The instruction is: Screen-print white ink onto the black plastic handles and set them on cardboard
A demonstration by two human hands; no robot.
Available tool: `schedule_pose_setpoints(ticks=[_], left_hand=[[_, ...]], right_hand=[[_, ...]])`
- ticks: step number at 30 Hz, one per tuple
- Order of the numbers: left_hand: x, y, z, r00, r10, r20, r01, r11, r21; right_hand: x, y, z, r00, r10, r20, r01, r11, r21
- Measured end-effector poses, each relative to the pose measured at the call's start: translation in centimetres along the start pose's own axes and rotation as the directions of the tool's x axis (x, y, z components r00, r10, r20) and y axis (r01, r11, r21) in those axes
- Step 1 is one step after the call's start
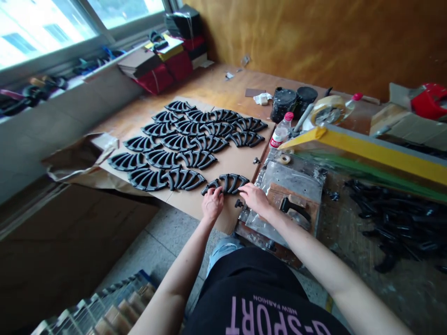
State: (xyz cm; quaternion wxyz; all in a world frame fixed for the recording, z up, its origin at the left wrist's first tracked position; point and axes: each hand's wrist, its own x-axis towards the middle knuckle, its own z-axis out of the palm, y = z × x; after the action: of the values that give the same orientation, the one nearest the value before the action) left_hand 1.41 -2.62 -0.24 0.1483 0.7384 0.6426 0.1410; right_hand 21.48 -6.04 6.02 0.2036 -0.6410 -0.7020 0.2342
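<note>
Both hands are at the front edge of a cardboard sheet [230,160], at a short row of black curved pieces [230,183] that look like plastic handles. My left hand [213,201] has its fingers closed at the row's left end. My right hand [254,197] pinches the tip of a piece at the right end. The fingers partly cover the pieces' ends. Behind and to the left, several nested rows of the same black pieces [162,159] lie fanned out on the cardboard. One more black curved piece [296,210] rests on a fixture at the right.
A red-capped bottle [282,130], black tubs [283,103] and a tape roll [327,111] stand behind the metal plate [300,174]. A yellow-edged panel [377,149] juts across the right. Loose black pieces [401,218] are heaped beyond it. A paper bag [80,158] hangs left.
</note>
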Motion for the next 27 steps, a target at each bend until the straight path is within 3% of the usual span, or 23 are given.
schedule_pose_setpoints(ticks=[3,7,13,18,22,27], left_hand=[[0.9,-0.1,0.1,1.000,-0.013,-0.028,0.012,0.999,-0.038],[1.6,-0.3,0.4,0.999,0.039,-0.020,-0.039,0.998,-0.046],[1.8,0.5,1.3,0.994,0.111,-0.018,-0.113,0.985,-0.131],[0.5,0.0,1.4,0.983,0.158,-0.095,-0.179,0.944,-0.276],[-1.4,-1.4,1.4,0.988,0.055,-0.142,-0.113,0.894,-0.433],[-2.3,-1.2,2.1,0.994,-0.090,-0.062,0.048,0.871,-0.490]], right_hand=[[3.1,-0.9,2.5,0.986,0.130,0.105,-0.123,0.990,-0.070],[5.1,-0.5,4.3,0.974,0.191,0.123,-0.168,0.970,-0.177],[7.3,0.5,3.3,0.982,0.156,0.110,-0.120,0.954,-0.275],[7.2,-1.6,2.9,0.991,0.090,0.100,-0.049,0.935,-0.352],[6.9,-4.2,4.9,0.982,0.135,0.135,-0.079,0.930,-0.359],[7.7,-5.0,6.5,0.959,0.253,0.129,-0.182,0.897,-0.404]])
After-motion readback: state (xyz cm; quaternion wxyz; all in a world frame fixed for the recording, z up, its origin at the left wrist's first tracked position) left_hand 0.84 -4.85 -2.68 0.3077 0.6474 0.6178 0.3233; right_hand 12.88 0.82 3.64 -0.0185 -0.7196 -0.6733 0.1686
